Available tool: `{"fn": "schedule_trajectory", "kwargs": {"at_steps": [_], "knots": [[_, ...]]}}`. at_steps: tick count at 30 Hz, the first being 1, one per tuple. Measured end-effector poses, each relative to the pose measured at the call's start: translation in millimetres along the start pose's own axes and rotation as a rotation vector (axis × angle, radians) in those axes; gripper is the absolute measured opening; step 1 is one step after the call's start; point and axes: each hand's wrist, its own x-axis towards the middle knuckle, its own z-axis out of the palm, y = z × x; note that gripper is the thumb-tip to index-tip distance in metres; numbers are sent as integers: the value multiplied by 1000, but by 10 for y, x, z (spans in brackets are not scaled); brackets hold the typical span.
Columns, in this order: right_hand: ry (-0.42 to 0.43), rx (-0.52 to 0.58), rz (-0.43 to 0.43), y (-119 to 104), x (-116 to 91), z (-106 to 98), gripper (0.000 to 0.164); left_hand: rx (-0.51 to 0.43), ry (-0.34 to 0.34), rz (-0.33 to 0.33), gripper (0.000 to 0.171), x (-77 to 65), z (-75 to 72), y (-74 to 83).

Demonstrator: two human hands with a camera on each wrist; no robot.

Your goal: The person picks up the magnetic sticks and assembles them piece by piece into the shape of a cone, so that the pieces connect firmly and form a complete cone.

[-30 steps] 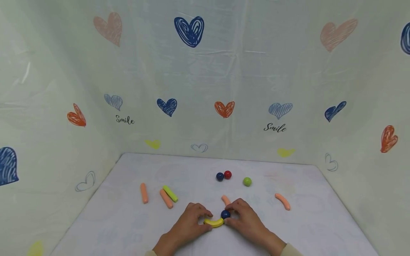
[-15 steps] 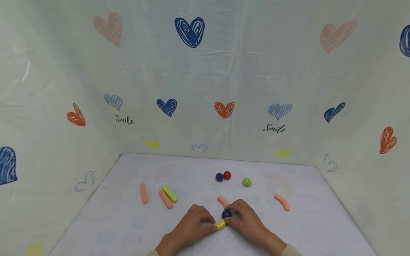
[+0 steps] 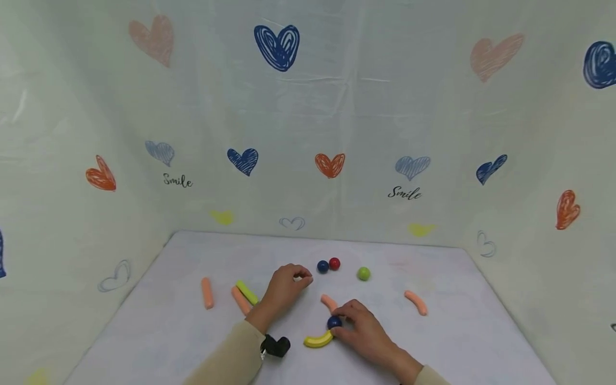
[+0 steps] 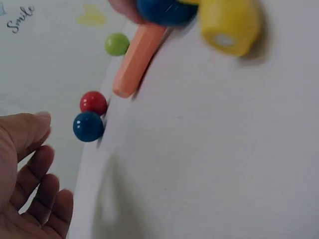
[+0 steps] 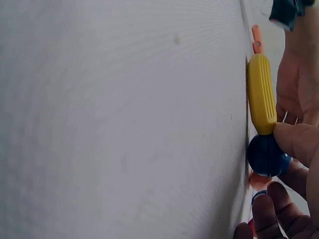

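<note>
In the head view my right hand (image 3: 363, 331) pinches a dark blue ball (image 3: 334, 322) between thumb and fingers. A yellow curved stick (image 3: 317, 340) runs left from that ball, its end against it in the right wrist view. From the ball's far side an orange curved stick (image 3: 329, 302) points away, partly hidden by the fingers. My left hand (image 3: 289, 286) is off the pieces, over the middle of the table, with nothing between thumb and fingertips. Nearest ahead of it are a second blue ball (image 3: 323, 266) and a red ball (image 3: 334, 263), side by side.
A green ball (image 3: 363, 274) lies at the back, right of the red one. Farther right is another orange curved stick (image 3: 416, 302). On the left lie an orange stick (image 3: 207, 293), another orange stick (image 3: 240, 300) and a green stick (image 3: 247, 292). A heart-printed sheet (image 3: 308, 107) hangs behind the table.
My left hand has let go of the yellow curved stick and moved away from me toward the blue and red balls. My right hand keeps its pinch on the near blue ball.
</note>
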Motion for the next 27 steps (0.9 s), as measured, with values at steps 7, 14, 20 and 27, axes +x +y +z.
{"fn": "schedule_trajectory", "kwargs": {"at_steps": [7,14,20,27], "knots": [[-9,27,10,33,-1,0,30,-78,-13,-15,28,383,204,-22],[-23,41,16,31,6,1,32,-47,-28,-18,36,537,313,-31],[-22,47,-4,58,4,3,31,6,-64,-3,41,597,359,-34],[-24,47,15,37,-6,-5,31,102,-85,48,38,630,430,-68]]}}
